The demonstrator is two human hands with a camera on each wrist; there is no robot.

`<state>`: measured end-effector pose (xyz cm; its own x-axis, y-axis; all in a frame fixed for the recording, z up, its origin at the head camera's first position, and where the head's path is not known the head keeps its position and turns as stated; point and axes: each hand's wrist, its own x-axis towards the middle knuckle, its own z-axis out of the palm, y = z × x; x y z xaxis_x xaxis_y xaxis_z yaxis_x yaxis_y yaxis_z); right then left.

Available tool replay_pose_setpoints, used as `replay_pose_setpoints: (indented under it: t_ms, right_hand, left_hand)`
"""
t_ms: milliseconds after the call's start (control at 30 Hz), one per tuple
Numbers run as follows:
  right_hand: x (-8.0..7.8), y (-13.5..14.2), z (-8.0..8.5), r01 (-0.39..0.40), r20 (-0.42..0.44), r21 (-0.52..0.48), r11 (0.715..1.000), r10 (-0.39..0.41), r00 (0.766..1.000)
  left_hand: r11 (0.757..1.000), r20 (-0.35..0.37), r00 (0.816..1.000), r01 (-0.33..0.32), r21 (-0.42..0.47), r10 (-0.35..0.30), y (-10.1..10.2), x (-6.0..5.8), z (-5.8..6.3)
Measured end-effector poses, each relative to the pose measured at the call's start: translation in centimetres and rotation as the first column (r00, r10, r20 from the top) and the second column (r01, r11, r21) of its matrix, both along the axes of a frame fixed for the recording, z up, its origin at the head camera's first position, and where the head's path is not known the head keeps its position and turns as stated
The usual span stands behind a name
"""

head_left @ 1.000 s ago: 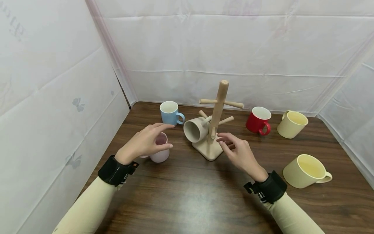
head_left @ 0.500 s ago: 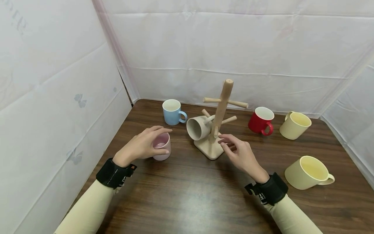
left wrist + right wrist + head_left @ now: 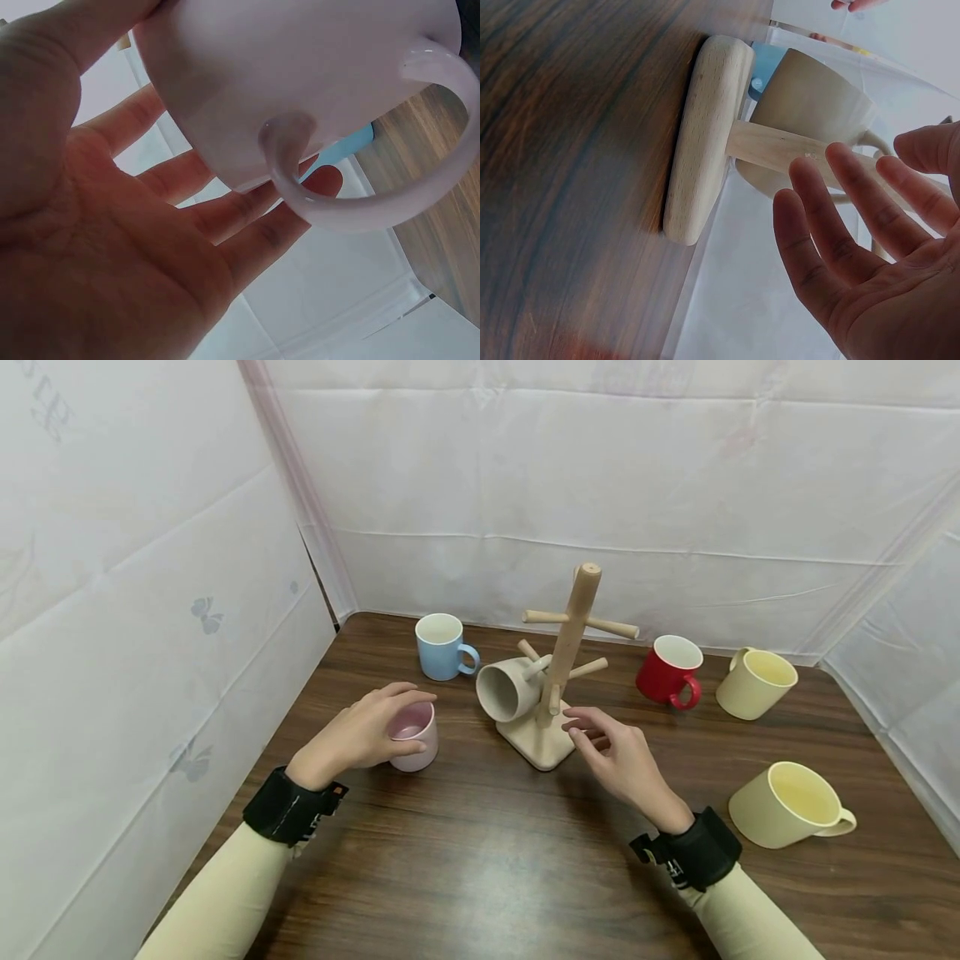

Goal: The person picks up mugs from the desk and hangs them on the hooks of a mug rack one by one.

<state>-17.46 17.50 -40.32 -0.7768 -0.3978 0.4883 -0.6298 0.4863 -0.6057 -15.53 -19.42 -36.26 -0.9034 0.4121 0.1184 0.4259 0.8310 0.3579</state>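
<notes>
On the left of the table a pink mug (image 3: 423,752) stands upright. My left hand (image 3: 363,733) is around its rim, thumb on the near side and fingers on the far side. The mug's handle (image 3: 375,214) shows in the left wrist view, toward the palm side; in the head view the hand hides it. A wooden mug tree (image 3: 576,618) stands in the middle, and a greyish-white mug (image 3: 504,692) hangs tilted from a lower peg. Just right of the tree's base, my right hand (image 3: 621,766) hovers with loosely bent fingers, holding nothing.
Behind the pink mug stands a light blue mug (image 3: 438,656). To the right are a red mug (image 3: 660,675), a yellow mug (image 3: 750,689) behind, and another yellow mug (image 3: 772,810) nearer. White sheeting (image 3: 600,485) walls the dark wooden table (image 3: 480,860).
My left hand has come down onto the pink mug, its thumb now against the near side. The right hand has hardly moved. The head view has shifted slightly.
</notes>
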Motion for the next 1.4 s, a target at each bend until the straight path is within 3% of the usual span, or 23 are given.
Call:
replay_pose_setpoints:
  t_ms: [600,1400]
  right_hand:
    - [0.12,0.25,-0.21,-0.004,-0.009,-0.013,1.000,0.004,1.000]
    - [-0.25,0.38,-0.38,0.009,0.005,-0.042,0.999,-0.009,1.000]
  left_hand:
    - [0.999,-0.003,0.999,0.041,0.010,-0.041,0.10,-0.33,0.06]
    - [0.994,-0.060,0.994,0.097,0.044,-0.094,-0.07,-0.91,-0.16]
